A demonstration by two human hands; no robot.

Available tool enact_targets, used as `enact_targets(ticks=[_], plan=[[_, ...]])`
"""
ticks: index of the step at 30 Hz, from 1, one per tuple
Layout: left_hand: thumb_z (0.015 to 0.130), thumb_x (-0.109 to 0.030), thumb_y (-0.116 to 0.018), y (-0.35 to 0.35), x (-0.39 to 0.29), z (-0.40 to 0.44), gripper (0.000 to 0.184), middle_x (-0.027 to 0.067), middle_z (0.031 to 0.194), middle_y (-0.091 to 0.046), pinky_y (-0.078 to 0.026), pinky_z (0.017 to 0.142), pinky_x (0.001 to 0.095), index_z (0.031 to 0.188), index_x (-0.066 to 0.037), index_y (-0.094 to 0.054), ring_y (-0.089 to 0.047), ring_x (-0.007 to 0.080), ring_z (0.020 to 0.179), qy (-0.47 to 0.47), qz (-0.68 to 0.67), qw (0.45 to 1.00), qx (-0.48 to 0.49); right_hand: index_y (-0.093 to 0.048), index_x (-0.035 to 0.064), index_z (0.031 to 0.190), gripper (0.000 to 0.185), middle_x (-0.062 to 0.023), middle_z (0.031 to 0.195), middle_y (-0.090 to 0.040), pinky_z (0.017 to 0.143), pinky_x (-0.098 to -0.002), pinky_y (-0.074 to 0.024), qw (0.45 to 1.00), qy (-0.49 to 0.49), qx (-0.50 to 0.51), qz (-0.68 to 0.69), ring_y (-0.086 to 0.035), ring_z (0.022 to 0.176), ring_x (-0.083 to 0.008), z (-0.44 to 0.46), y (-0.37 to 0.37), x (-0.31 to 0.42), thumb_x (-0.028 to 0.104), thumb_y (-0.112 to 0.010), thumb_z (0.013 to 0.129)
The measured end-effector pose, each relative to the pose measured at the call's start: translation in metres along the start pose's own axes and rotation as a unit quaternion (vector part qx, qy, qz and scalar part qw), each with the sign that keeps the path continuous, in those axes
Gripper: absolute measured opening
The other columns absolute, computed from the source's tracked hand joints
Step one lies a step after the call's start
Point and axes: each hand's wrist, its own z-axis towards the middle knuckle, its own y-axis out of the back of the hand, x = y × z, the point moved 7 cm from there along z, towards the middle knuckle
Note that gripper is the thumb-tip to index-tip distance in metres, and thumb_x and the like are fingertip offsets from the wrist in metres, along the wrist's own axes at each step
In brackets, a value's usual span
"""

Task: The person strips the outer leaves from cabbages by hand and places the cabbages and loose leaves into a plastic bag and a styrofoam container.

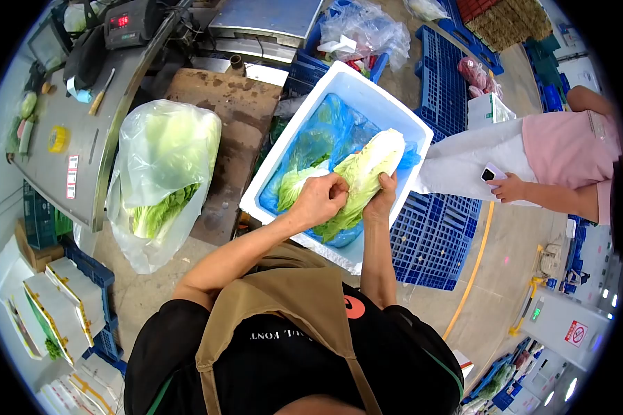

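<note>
A long pale-green napa cabbage (370, 166) lies tilted over the white foam box (410, 124). My right hand (381, 200) grips it along its lower right side, with the thumb up against the white stem end. My left hand (322, 200) is closed in a pinch at the cabbage's outer leaves on the left; the fingertips are partly hidden. Inside the box, blue plastic film (325, 124) surrounds more leafy greens (296, 185), which my left hand partly covers.
Left of the box, a clear plastic bag (166, 159) of cabbages rests by a brown board (218, 104). A metal table (90, 131) carries a scale (128, 24), a knife (102, 93) and yellow tape (58, 139). Blue pallets (432, 235) and a person holding a phone (493, 173) are at right.
</note>
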Motion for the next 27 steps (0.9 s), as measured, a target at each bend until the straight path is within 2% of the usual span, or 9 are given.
enact_targets(ticks=[3,6,12,14,16,19,22,25,27], plan=[[0.080,-0.007,-0.062,0.002,-0.011,0.001,0.014,0.0086,0.069,-0.062,-0.048,0.059,0.0282,0.088,0.004,-0.060,-0.057,0.0123,0.062,-0.037,0.032,0.999,0.020,-0.037,-0.0020,0.133,0.076,-0.0204,0.116,-0.057,0.092,-0.0441,-0.0501,1.000,-0.008,-0.022,0.018,-0.060,0.106,-0.0333,-0.002,0.001,-0.002,0.027,-0.066,0.070],[0.080,-0.008,-0.060,0.005,0.004,0.005,0.014,0.0074,0.071,-0.061,-0.048,0.059,0.0282,0.088,0.003,-0.059,-0.057,0.0125,0.064,-0.055,0.035,0.997,-0.039,-0.042,-0.0017,0.131,0.072,-0.0192,0.116,-0.058,0.090,-0.0427,-0.0507,0.999,-0.011,-0.034,0.017,-0.060,0.104,-0.0320,-0.003,0.000,-0.002,0.033,-0.064,0.072],[0.082,-0.007,-0.054,0.032,0.055,0.026,0.015,0.0043,0.071,-0.056,-0.042,0.054,0.0265,0.095,0.001,-0.054,-0.051,0.0100,0.062,0.122,-0.135,0.980,-0.085,-0.050,0.0002,0.128,0.065,-0.0182,0.121,-0.059,0.090,-0.0417,-0.0494,0.982,-0.097,-0.098,0.125,-0.060,0.104,-0.0296,-0.016,0.030,-0.015,0.046,-0.051,0.082],[0.083,-0.007,-0.054,0.031,0.055,0.030,0.015,0.0032,0.070,-0.053,-0.040,0.052,0.0272,0.095,0.002,-0.054,-0.048,0.0096,0.060,0.134,-0.199,0.963,-0.123,-0.048,0.0007,0.130,0.067,-0.0179,0.123,-0.057,0.093,-0.0426,-0.0481,0.983,-0.081,-0.160,0.047,-0.059,0.107,-0.0296,-0.022,0.042,-0.018,0.050,-0.049,0.085],[0.082,-0.009,-0.056,0.031,0.052,0.031,0.017,0.0024,0.068,-0.050,-0.038,0.052,0.0289,0.093,0.003,-0.054,-0.044,0.0101,0.059,0.132,-0.259,0.939,-0.186,-0.046,0.0009,0.132,0.071,-0.0178,0.125,-0.056,0.095,-0.0436,-0.0469,0.977,-0.119,-0.165,0.065,-0.057,0.110,-0.0296,-0.025,0.053,-0.029,0.056,-0.047,0.087],[0.081,-0.015,-0.061,0.041,0.016,0.031,0.029,0.0035,0.070,-0.051,-0.039,0.056,0.0267,0.101,0.005,-0.056,-0.046,0.0096,0.062,0.067,-0.179,0.965,-0.177,-0.043,-0.0004,0.134,0.084,-0.0168,0.128,-0.054,0.099,-0.0446,-0.0450,0.953,-0.243,-0.089,0.156,-0.055,0.115,-0.0291,-0.028,0.064,-0.061,0.067,-0.050,0.084],[0.083,-0.015,-0.065,0.029,0.017,0.041,0.043,0.0098,0.081,-0.061,-0.044,0.063,0.0239,0.118,0.006,-0.052,-0.056,0.0113,0.072,0.124,-0.117,0.985,-0.030,-0.045,-0.0018,0.131,0.067,-0.0158,0.127,-0.056,0.097,-0.0423,-0.0464,0.964,-0.238,-0.110,0.054,-0.056,0.113,-0.0293,-0.029,0.070,-0.078,0.041,-0.064,0.083],[0.079,-0.020,-0.071,0.032,0.023,0.052,0.056,0.0160,0.093,-0.066,-0.048,0.071,0.0281,0.123,0.009,-0.052,-0.062,0.0165,0.079,-0.001,0.088,0.993,0.076,-0.047,-0.0020,0.129,0.060,-0.0158,0.124,-0.057,0.097,-0.0407,-0.0474,0.957,-0.260,-0.085,0.097,-0.058,0.111,-0.0291,-0.028,0.065,-0.071,0.023,-0.066,0.078],[0.077,-0.020,-0.073,0.041,0.017,0.052,0.043,0.0176,0.093,-0.069,-0.049,0.075,0.0327,0.108,0.007,-0.063,-0.065,0.0213,0.080,0.070,0.080,0.986,0.126,-0.049,-0.0024,0.127,0.058,-0.0163,0.122,-0.058,0.096,-0.0403,-0.0478,0.958,-0.260,-0.083,0.085,-0.058,0.110,-0.0292,-0.030,0.072,-0.063,0.017,-0.064,0.075]])
